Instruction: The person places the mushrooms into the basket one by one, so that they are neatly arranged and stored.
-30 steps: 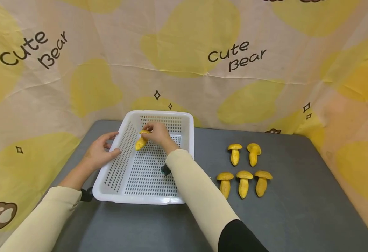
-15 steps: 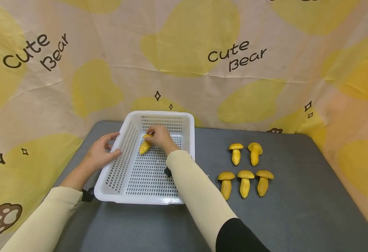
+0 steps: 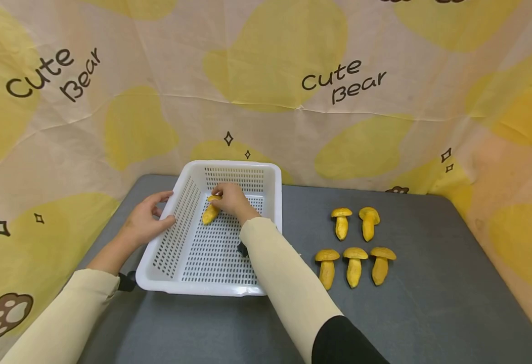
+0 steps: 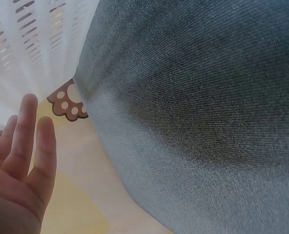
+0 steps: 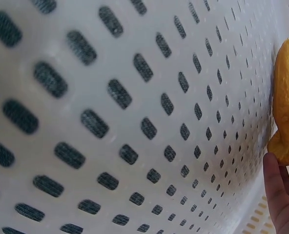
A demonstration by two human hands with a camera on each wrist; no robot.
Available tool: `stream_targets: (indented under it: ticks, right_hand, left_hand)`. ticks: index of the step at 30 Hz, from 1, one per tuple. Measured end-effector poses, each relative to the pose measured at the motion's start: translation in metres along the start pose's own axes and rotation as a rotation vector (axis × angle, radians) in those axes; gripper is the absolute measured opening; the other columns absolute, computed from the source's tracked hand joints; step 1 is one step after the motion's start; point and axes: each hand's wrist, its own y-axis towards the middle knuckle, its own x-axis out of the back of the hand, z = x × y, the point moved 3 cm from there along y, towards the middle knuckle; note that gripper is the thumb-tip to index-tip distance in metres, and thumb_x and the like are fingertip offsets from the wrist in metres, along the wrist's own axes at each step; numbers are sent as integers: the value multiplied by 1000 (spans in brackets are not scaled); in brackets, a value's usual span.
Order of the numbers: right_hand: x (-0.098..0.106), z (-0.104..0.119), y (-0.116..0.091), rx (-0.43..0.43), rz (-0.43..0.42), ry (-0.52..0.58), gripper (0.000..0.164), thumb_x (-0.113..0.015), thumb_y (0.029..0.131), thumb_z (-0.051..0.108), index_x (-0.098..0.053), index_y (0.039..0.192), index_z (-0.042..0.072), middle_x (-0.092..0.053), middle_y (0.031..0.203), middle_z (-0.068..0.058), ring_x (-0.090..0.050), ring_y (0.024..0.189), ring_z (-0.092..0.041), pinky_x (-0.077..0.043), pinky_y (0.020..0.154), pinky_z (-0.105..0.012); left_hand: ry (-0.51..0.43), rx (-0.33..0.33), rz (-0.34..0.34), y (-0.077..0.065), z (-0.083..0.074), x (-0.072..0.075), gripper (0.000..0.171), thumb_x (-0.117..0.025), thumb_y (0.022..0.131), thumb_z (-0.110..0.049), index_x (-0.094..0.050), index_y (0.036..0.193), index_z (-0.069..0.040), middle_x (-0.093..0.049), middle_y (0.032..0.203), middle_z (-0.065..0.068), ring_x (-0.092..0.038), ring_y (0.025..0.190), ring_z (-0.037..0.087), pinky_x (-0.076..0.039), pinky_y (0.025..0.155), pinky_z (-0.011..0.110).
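Tabletop [image 3: 430,283] grey | backdrop [image 3: 257,55] yellow-blotched, creased | right fingers [image 5: 275,187] pinch mushroom [image 3: 210,214] | left fingers [image 4: 46,141] relaxed

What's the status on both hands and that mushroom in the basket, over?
Right hand gripping mushroom, inside white basket. Left hand at basket's left side. Five more mushrooms on gray table, right of basket. No obstruction visible around held mushroom.

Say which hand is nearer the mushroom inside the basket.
Right: the right hand holds the mushroom; the left hand is apart from it, at the basket's left rim.
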Motion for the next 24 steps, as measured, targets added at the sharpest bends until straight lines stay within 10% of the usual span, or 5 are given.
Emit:
stream_targets:
  ticks: [24]
  right_hand:
    - [20,20,-6,30,-10,2,42,-63,91,29,-57,132,23,-59,131,-4,-56,117,-19,-50,98,-35]
  left_hand:
    - [-39,-7,10,1,2,-2,69,-60,85,-11,-33,147,-4,-42,138,24,-66,73,22,-59,52,32]
